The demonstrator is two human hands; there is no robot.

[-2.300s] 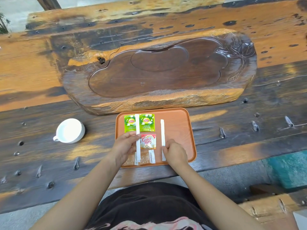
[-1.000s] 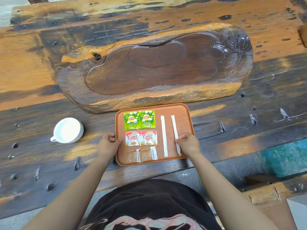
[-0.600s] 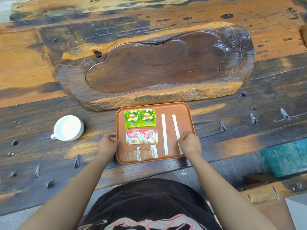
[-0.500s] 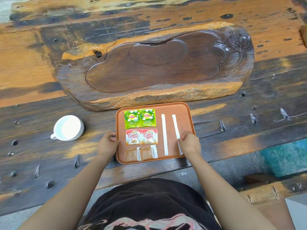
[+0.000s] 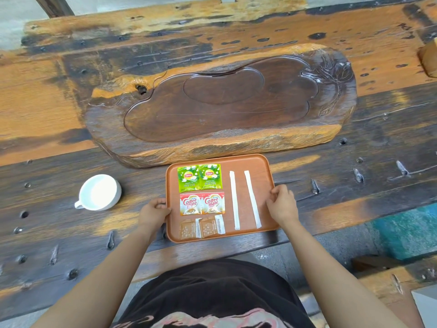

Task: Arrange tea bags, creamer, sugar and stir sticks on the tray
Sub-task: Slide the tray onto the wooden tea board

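An orange-brown tray [image 5: 257, 166] lies near the table's front edge. On it, two green tea bags [image 5: 199, 177] sit at the top left, two red creamer sachets [image 5: 202, 203] below them, and two brown sugar packets [image 5: 201, 227] at the bottom left. Two white paper-wrapped stir sticks [image 5: 243, 200] lie lengthwise on the right half. My left hand [image 5: 153, 213] grips the tray's left rim. My right hand [image 5: 281, 204] holds the tray's right rim, thumb on the inner edge.
A white cup [image 5: 99, 192] stands left of the tray on the dark plank table [image 5: 354, 185]. A large carved wooden tea board [image 5: 212, 107] lies just behind the tray. The table's front edge runs close below the tray.
My right hand has left the right stir stick and moved out to the tray's right rim. My left hand stays on the left rim. The packets lie as before.
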